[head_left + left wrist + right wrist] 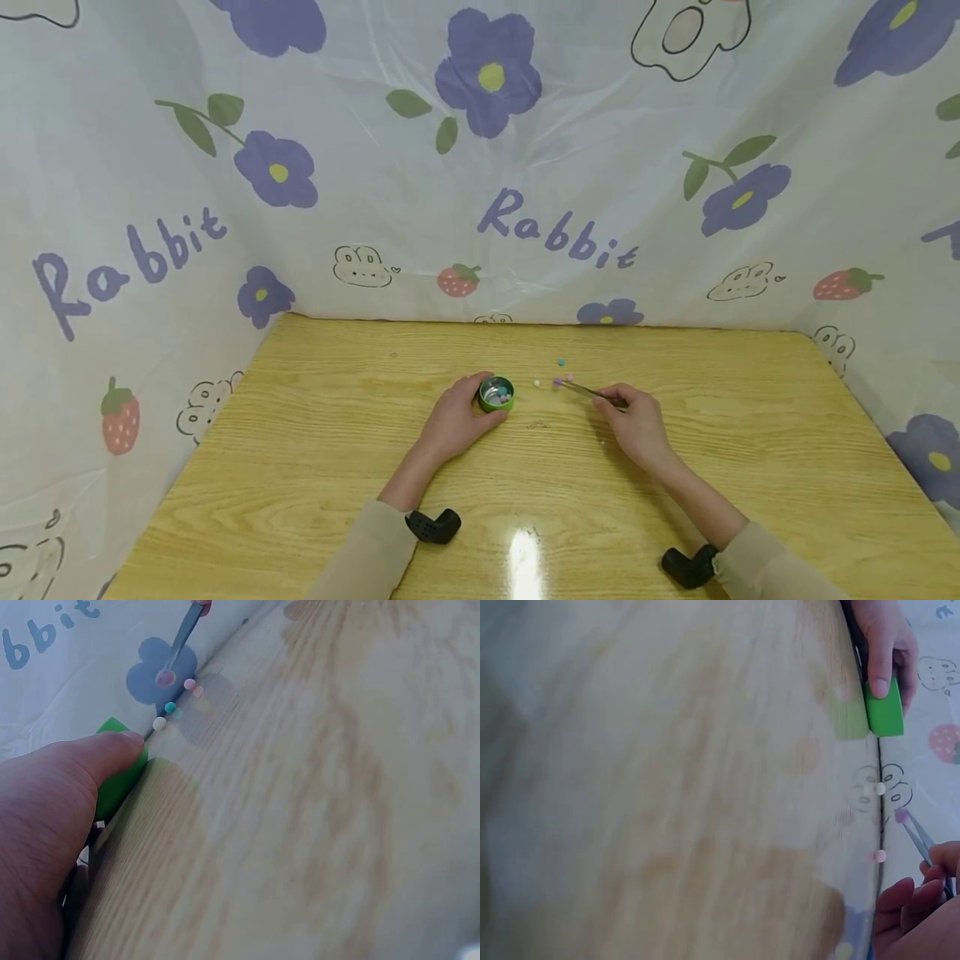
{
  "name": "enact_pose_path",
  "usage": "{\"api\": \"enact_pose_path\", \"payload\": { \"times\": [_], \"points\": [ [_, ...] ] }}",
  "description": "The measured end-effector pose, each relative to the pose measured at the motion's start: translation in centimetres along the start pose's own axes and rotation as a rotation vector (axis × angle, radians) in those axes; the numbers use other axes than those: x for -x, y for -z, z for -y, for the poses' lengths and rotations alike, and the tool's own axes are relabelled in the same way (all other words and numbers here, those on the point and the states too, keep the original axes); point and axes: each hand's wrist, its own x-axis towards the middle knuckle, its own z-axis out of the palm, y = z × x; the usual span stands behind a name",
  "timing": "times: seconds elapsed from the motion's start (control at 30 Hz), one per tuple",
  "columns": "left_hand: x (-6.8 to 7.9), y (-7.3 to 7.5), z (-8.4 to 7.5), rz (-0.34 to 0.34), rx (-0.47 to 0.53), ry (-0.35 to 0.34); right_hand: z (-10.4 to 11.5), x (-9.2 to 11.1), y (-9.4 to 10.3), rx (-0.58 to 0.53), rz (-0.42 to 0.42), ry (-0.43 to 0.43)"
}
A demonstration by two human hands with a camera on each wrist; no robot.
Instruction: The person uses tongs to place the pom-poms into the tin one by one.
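My left hand (453, 421) grips a small round green tin (120, 784) from its left side, thumb on the near wall. Inside the tin, several small beads (504, 399) in pink and blue lie on the silvery bottom. To the right, my right hand (637, 427) holds metal tweezers (596, 393) pointing left. Their tips pinch a purple bead (901, 816), raised above the tabletop in both wrist views. On the table close by are a white bead (536, 383), a teal bead (561, 362) and a pink bead (880, 856).
The wood-grain table (315, 467) ends at the back against a white printed cloth (375, 183), which also hangs along both sides. A tiny pale speck (602, 442) lies on the table near the right hand. Black wrist devices (435, 527) sit at both cuffs.
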Motion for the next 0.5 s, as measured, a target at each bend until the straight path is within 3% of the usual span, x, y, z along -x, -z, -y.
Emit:
{"api": "enact_pose_path", "payload": {
  "times": [0.5],
  "points": [
    [0.0,-0.2,0.2,0.008,-0.01,0.01,2.5,-0.3,-1.3,-0.048,0.038,0.076]
  ]
}}
